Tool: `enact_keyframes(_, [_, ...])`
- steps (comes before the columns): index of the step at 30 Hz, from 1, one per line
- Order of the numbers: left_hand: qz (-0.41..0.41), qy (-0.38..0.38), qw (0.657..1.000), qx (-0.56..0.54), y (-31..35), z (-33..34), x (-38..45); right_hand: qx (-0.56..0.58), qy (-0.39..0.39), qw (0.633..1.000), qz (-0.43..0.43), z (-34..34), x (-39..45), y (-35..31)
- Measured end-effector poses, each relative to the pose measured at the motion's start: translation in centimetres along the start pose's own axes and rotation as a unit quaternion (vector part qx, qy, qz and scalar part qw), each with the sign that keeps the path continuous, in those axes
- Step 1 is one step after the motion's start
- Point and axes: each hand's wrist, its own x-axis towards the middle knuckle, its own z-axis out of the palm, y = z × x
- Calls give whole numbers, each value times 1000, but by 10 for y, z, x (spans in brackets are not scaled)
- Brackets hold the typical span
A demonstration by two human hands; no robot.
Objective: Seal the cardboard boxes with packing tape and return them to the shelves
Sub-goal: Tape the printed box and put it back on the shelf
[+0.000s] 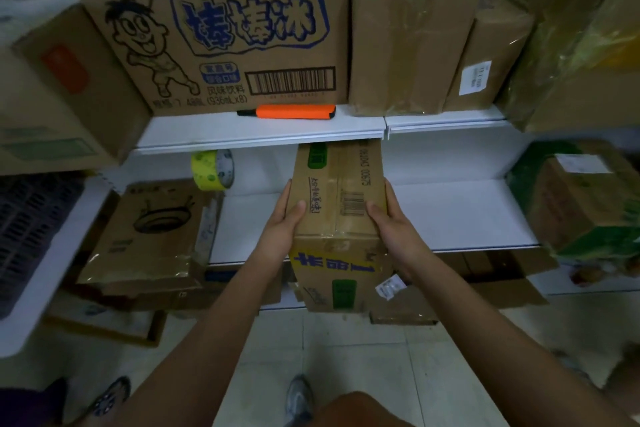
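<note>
Here the box sits clamped between both hands, its far end tipped toward the bare middle shelf just ahead of the fingertips. The left hand presses flat on one long side with its thumb over the top edge; the right hand mirrors it on the other side. Glossy tape runs along the top seam between the thumbs, so it looks sealed. It seems light, since a plain side squeeze holds it, and stiff, as the walls do not bow. The taped face is likely slick, so bare cardboard sides are the better hold. A tape roll stands on a box beyond the left hand.
</note>
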Motion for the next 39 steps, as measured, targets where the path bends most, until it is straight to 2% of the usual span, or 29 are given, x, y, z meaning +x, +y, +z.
enact_keyframes(3, [-8, 1, 1000, 3, -1, 0, 5, -9, 10, 1000, -8, 0, 1, -6])
enact_keyframes(6, [-18, -23, 999, 37, 3, -4, 0, -119, 49, 990, -56, 3, -4, -10])
enact_keyframes(7, [-26, -37, 998, 49, 5, -6, -2, -174, 74, 978, -83, 5, -7, -12])
enact_keyframes(9, [-40, -14, 997, 66, 7, -20, -4, -279, 144, 939, -141, 10, -8, -16])
enact_keyframes(10, [-35, 28, 997, 66, 7, -25, -5, -318, 180, 916, -168, 11, -8, -19])
enact_keyframes(12, [23, 178, 983, 50, 8, -43, -13, -355, 206, 877, -250, 24, -6, -34])
enact_keyframes(15, [97, 392, 914, 30, 14, -73, -30, -404, 134, 832, -355, 56, 5, -60])
enact_keyframes(17, [121, 446, 886, 30, 26, -92, -32, -433, 54, 816, -379, 80, 15, -74])
enact_keyframes(18, [121, 450, 885, 23, 33, -101, -27, -446, 15, 807, -387, 93, 23, -79])
enact_keyframes(20, [81, 428, 900, -3, 46, -117, -11, -467, -44, 790, -394, 116, 40, -86])
enact_keyframes(23, [21, 358, 934, -2, 63, -131, 9, -484, -95, 772, -400, 150, 66, -95])
enact_keyframes(29, [-9, 231, 972, 39, 72, -146, 45, -524, -100, 757, -378, 194, 116, -99])
enact_keyframes(31, [-8, 195, 980, 37, 68, -155, 52, -568, -72, 715, -403, 197, 131, -91])
enact_keyframes(33, [-29, 131, 990, -36, 68, -167, 54, -621, -40, 649, -436, 197, 139, -81])
enact_keyframes(35, [-88, 73, 988, -100, 78, -176, 54, -648, -18, 617, -446, 198, 143, -76])
enact_keyframes(39, [-216, 5, 959, -182, 108, -196, 51, -653, -5, 612, -447, 198, 145, -77])
